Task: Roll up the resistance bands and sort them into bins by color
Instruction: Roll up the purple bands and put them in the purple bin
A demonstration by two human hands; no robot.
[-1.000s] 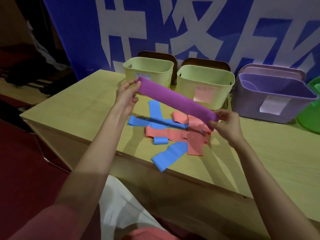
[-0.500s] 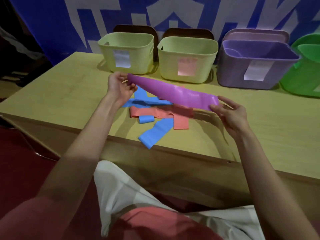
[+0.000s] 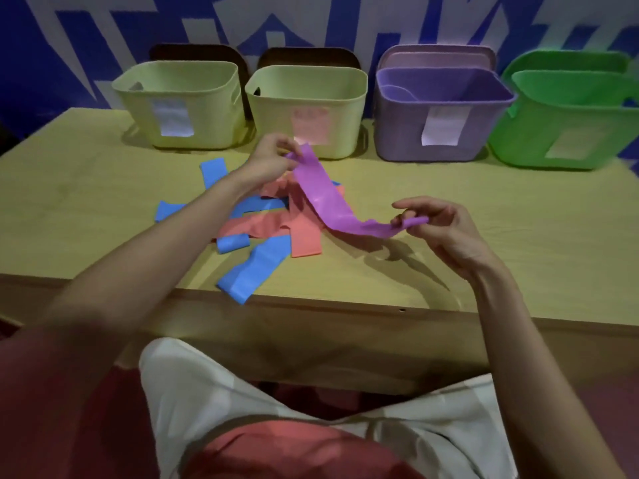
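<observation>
A purple resistance band (image 3: 325,197) hangs slack above the table between both hands. My left hand (image 3: 271,159) pinches its far end, raised over the pile. My right hand (image 3: 437,224) pinches the near end, which is folded over at the tip. Under the band lies a heap of blue bands (image 3: 254,269) and salmon-red bands (image 3: 304,235); one small blue piece (image 3: 232,243) is curled up. Along the back stand two pale yellow bins (image 3: 179,105) (image 3: 307,108), a purple bin (image 3: 441,114) and a green bin (image 3: 567,122), each with a paper label.
The wooden table (image 3: 518,243) has its front edge close to my lap. A blue and white banner (image 3: 311,22) hangs behind the bins. Two dark chair backs (image 3: 307,57) show behind the yellow bins.
The purple band was stretched taut between my hands; now it sags. My left hand came nearer to the right one, and my right hand has folded the near end over. The view tilted down.
</observation>
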